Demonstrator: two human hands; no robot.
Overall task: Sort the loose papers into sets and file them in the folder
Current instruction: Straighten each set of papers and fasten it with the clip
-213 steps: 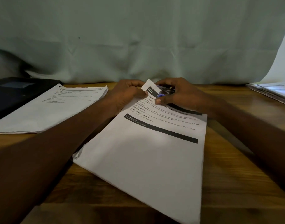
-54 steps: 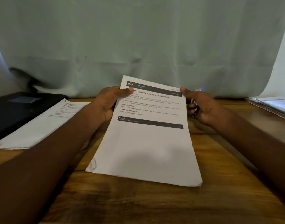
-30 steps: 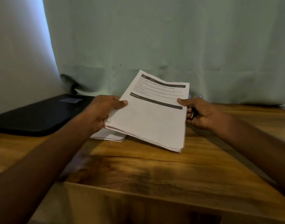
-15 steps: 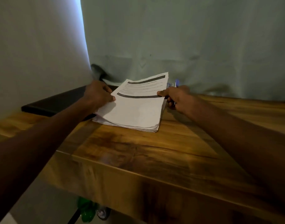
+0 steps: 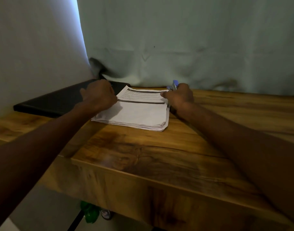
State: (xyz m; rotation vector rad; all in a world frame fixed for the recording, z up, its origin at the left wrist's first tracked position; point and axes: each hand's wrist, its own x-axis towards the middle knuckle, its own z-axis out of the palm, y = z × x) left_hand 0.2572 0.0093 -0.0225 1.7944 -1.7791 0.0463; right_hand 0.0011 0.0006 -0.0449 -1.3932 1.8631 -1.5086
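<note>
A thick stack of white papers [image 5: 139, 114] lies on the wooden table [image 5: 159, 155], its top sheet printed with dark bars. My left hand [image 5: 99, 95] is at the stack's left edge, fingers curled over the edge of the top set. My right hand [image 5: 179, 96] is at the stack's far right corner, thumb on the top sheet. It grips a small blue stapler [image 5: 174, 85] that sticks out above the knuckles. The black folder [image 5: 56, 102] lies closed just left of the stack, partly under my left hand.
A pale curtain [image 5: 176, 47] hangs right behind the table. The table's front edge runs diagonally across the lower view. Below it, on the floor, are a green object [image 5: 90, 212] and a dark table leg.
The stapled set was lifted from the table's middle, carried left and laid on the stack beside the folder. The view turned left with it; both hands lowered onto the stack.
</note>
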